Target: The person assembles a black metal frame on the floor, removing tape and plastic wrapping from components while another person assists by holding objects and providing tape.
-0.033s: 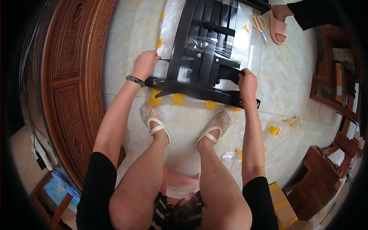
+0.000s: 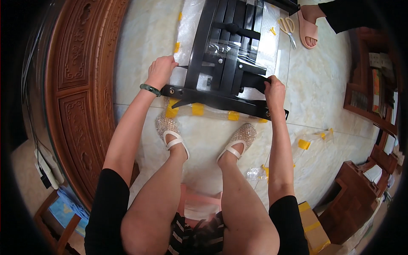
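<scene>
A black metal frame with long parallel bars lies on bubble wrap in front of me. My left hand, with a dark green bangle at the wrist, is closed at its left side. Its fingers pinch the end of a thin black strip that runs to the frame. Over on the right, my right hand is closed on the edge of a wide black flap, which looks like cloth or strap. Clear film is wound around the middle bars. A black strap crosses them farther off.
Bubble wrap with yellow tape spreads under the frame. Scissors lie at its far right, beside another person's sandalled foot. A carved wooden cabinet stands left. Taped plastic scraps and a cardboard box are at right.
</scene>
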Action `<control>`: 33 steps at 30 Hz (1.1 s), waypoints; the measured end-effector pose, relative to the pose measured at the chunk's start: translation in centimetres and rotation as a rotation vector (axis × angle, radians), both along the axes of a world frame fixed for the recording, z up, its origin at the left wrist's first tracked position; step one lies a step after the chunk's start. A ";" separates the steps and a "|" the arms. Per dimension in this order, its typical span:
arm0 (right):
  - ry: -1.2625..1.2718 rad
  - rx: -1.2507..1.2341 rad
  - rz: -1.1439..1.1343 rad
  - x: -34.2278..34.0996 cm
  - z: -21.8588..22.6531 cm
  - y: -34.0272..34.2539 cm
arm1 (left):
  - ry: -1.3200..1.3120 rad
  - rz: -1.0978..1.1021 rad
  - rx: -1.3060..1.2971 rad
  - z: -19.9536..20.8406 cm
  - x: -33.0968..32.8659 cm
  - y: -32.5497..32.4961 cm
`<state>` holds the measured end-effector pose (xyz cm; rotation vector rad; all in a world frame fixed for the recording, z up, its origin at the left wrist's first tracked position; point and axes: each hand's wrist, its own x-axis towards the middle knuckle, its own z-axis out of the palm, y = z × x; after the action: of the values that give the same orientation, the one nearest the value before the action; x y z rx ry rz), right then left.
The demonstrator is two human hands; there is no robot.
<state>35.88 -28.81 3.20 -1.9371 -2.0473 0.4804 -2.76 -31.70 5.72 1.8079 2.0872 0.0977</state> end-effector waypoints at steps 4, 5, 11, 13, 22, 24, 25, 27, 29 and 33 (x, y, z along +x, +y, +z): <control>-0.012 -0.045 -0.031 1.1 0.1 0.2 | -0.084 0.010 0.036 -0.9 0.2 -0.6; -0.065 -0.071 -0.047 1.0 0.2 0.2 | -0.116 0.005 0.031 -1.0 0.5 -0.7; 0.006 -0.076 -0.052 1.4 0.3 0.3 | -0.141 0.050 0.099 -0.9 0.5 -0.8; 0.039 -0.111 -0.077 1.7 0.2 0.4 | -0.136 0.081 0.096 -0.6 0.2 -0.9; 0.045 -0.151 -0.071 2.3 -0.5 0.7 | -0.157 0.089 0.025 -0.6 -0.2 -1.2; 0.043 -0.143 -0.062 2.4 -0.8 0.8 | -0.140 0.092 0.006 -0.7 -0.4 -1.3; 0.032 -0.163 -0.064 2.7 -0.9 0.8 | -0.123 0.093 -0.014 -0.8 -0.4 -1.3; 0.023 -0.183 -0.065 2.9 -1.2 1.0 | -0.131 0.083 -0.010 -0.9 -0.4 -1.4; -0.017 -0.202 -0.056 3.0 -1.5 1.1 | -0.148 0.073 -0.006 -0.7 0.0 -1.4; 0.012 -0.163 -0.007 3.1 -1.4 1.4 | -0.016 0.097 -0.015 -0.7 0.3 -1.4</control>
<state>38.94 -27.44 1.77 -2.0260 -2.0502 0.6742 -2.49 -33.13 5.02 1.6917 2.1581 0.1214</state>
